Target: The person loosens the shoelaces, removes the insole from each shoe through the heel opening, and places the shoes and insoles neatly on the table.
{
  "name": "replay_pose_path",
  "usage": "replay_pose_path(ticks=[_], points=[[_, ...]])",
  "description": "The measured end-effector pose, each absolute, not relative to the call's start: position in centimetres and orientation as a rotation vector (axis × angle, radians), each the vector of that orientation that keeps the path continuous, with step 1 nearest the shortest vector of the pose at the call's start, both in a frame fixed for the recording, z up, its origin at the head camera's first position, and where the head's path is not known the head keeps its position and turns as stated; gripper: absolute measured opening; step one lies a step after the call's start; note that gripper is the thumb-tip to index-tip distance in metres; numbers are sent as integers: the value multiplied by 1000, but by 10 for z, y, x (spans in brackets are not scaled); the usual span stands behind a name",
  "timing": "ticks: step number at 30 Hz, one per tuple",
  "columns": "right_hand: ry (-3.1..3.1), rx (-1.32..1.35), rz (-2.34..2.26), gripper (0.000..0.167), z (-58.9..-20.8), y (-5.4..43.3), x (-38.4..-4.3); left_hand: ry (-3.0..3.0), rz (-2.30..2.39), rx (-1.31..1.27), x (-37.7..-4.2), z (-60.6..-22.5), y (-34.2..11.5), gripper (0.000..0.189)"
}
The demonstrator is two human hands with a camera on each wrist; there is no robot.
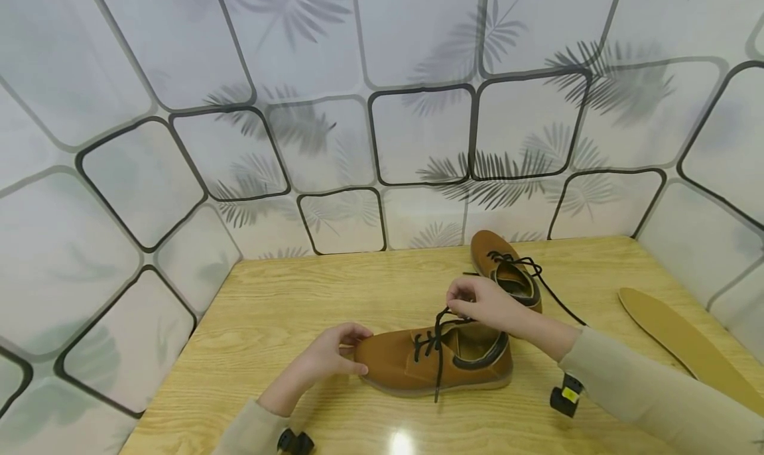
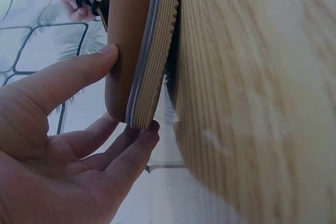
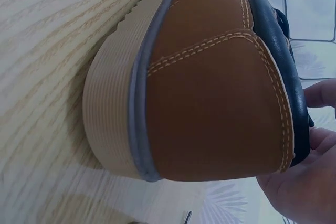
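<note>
A brown leather shoe (image 1: 388,362) lies sole down on the table, its toe to the left. My left hand (image 1: 331,359) grips that toe, thumb on the near side and fingers round the far side. In the left wrist view the thumb presses the brown upper (image 2: 128,40) and fingertips sit at the ridged sole (image 2: 149,93). Above the shoe's opening my right hand (image 1: 480,302) pinches a black shoelace (image 1: 440,319), raised from the eyelets. The lace's other end hangs over the near side. The right wrist view shows the stitched heel (image 3: 220,108) with its dark padded collar (image 3: 278,77).
Behind my right hand stands a second brown shoe (image 1: 492,246) with loose black laces. A flat tan insole-shaped piece (image 1: 680,335) lies at the right of the wooden table (image 1: 286,296). Patterned cloth walls (image 1: 334,143) enclose the back and sides.
</note>
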State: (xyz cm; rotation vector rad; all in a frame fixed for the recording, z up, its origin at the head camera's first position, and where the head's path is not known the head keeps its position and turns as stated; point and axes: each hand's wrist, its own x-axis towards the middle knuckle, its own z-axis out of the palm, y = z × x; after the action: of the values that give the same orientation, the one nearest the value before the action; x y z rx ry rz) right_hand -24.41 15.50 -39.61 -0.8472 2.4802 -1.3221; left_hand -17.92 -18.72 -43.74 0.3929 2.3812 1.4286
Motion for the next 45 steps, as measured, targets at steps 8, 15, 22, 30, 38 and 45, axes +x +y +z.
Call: replay_pose_path(ticks=[8,15,22,30,38,45], points=[[2496,-946,-1273,13,-397,156,-247,2382,1436,387,-179,-437,-187,54],[2539,-1051,-1208,15,-396,153,-248,2377,1438,396,-179,-437,-187,55],[2530,-1121,-1178,15,-395,148,-247,2384,1430,403,-180,-438,-188,54],[2555,-1356,-1089,5,-398,146,-251,2385,1426,406,-181,-439,-188,54],[2491,-1440,-1074,7,-399,147,-253,2379,1433,401,-180,-437,-189,54],[2425,-1371,-1165,7,-400,146,-251,2374,1440,401,-180,-438,-189,55]])
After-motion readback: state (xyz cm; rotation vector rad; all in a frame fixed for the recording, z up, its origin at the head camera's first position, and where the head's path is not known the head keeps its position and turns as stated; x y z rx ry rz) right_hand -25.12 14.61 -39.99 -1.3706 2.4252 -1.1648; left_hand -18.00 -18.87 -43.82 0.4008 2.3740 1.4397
